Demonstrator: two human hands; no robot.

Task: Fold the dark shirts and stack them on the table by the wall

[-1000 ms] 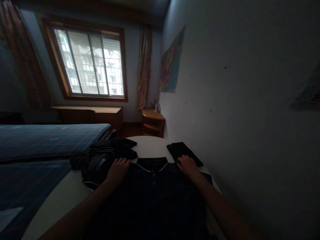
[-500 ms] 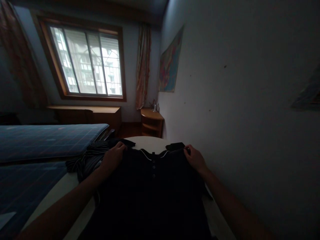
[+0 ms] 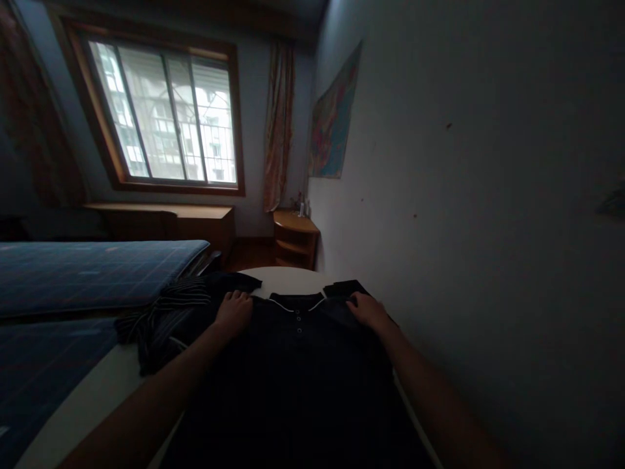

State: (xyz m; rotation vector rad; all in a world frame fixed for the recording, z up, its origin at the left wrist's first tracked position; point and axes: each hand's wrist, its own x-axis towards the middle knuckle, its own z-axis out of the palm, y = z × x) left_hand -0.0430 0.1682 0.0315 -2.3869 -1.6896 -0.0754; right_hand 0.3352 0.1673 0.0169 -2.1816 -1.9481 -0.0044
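Note:
A dark short-sleeved shirt (image 3: 297, 384) with white piping at the collar and several buttons lies spread on a pale round-edged table (image 3: 280, 277), its collar away from me. At its left shoulder seam, my left hand (image 3: 236, 312) has its fingers curled over the cloth. My right hand (image 3: 368, 311) grips the opposite shoulder with thumb and fingers. Beyond that hand is a piece of folded black cloth (image 3: 347, 286). Left of my left hand, a heap of dark striped clothing (image 3: 180, 299) rests on the table edge. Dim light hides the fingertips in part.
A bed with a blue checked mattress (image 3: 97, 270) borders the table on the left. Along the right runs a white wall (image 3: 439, 260) with a map (image 3: 334, 120). A wooden corner shelf (image 3: 295, 225) and a desk (image 3: 205, 215) stand farther back by the window.
The shirt's collar has come slightly lower in view and lies flatter. Both hands have moved a little inward and down with the shoulders. The view has shifted slightly.

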